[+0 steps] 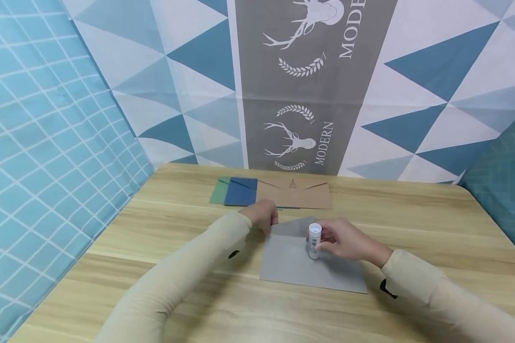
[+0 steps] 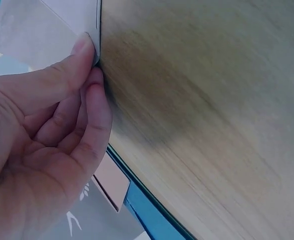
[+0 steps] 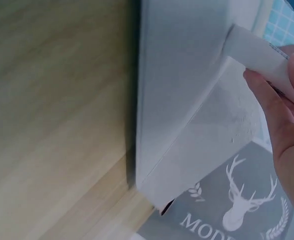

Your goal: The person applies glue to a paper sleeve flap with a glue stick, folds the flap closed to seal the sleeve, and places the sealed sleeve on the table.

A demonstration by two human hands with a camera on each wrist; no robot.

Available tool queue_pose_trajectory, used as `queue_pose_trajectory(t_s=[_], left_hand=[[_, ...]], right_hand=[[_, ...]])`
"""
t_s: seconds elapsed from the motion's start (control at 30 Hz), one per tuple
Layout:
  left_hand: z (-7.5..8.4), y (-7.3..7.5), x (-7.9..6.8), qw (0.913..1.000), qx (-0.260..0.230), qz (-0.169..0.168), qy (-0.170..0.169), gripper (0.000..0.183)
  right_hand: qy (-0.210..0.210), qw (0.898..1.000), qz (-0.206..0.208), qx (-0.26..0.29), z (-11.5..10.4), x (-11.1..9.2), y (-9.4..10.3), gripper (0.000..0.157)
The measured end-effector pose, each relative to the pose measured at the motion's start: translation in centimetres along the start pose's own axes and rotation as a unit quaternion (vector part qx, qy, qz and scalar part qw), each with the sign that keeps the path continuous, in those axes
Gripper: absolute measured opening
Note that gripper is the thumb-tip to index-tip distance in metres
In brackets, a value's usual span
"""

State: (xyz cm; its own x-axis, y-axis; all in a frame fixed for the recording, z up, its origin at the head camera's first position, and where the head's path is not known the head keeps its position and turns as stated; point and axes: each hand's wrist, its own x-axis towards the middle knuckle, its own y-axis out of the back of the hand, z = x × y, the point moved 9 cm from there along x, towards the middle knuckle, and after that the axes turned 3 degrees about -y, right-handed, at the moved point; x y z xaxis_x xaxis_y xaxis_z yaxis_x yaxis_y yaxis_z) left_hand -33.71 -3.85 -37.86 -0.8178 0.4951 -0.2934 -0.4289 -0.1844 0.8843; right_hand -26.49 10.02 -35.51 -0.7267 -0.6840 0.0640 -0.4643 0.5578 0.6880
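A grey envelope (image 1: 289, 262) lies on the wooden table with its flap unfolded toward the back. At the flap's left corner, my left hand (image 1: 262, 216) pinches the paper between thumb and fingers; the left wrist view shows this grip on the envelope (image 2: 62, 25) closely. My right hand (image 1: 347, 239) holds a white glue stick (image 1: 314, 242) upright over the envelope. In the right wrist view the glue stick's lower end (image 3: 241, 47) meets the paper near the flap's fold line (image 3: 191, 120). The fingers hide part of its label.
Behind the grey envelope, a brown envelope (image 1: 298, 195), a blue envelope (image 1: 241, 192) and a green envelope (image 1: 217, 193) overlap in a row. A patterned cloth (image 1: 210, 109) hangs along the table's back edge, and a blue checked cloth (image 1: 47, 143) borders the left.
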Motion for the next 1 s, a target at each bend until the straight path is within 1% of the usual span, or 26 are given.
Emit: queue_pose_trajectory(t_s=[0.17,0.27,0.43,0.63,0.73,0.87,1.0], left_hand=[[-0.3,0.0,0.0,0.9998,-0.015,0.000,0.010,0.020],[-0.4,-0.1,0.0,0.9996,-0.024,0.004,0.012,0.018],[-0.3,-0.1,-0.1,0.9998,-0.014,0.005,0.010,0.018],[0.0,-0.1,-0.2,1.0000,-0.003,0.003,0.004,0.020],[0.2,0.0,-0.1,1.0000,0.005,0.000,0.008,0.021],[0.2,-0.1,-0.1,0.9995,0.023,-0.008,0.019,0.021],[0.2,-0.2,-0.1,0.9993,0.022,-0.011,0.029,0.020]], right_hand=[[0.007,1.000,-0.006,-0.006,-1.0,0.7,-0.6,0.023],[0.021,1.000,-0.007,-0.009,-1.6,1.0,-0.9,0.023],[0.033,0.999,-0.007,-0.006,-2.0,1.5,-1.2,0.021],[0.021,1.000,-0.016,-0.011,-2.3,2.5,-1.9,0.017],[0.015,1.000,-0.008,-0.018,-2.4,2.7,-1.8,0.016],[0.009,1.000,0.012,-0.012,-2.7,2.9,-1.6,0.021],[0.010,1.000,0.018,0.010,-3.2,3.1,-1.8,0.024]])
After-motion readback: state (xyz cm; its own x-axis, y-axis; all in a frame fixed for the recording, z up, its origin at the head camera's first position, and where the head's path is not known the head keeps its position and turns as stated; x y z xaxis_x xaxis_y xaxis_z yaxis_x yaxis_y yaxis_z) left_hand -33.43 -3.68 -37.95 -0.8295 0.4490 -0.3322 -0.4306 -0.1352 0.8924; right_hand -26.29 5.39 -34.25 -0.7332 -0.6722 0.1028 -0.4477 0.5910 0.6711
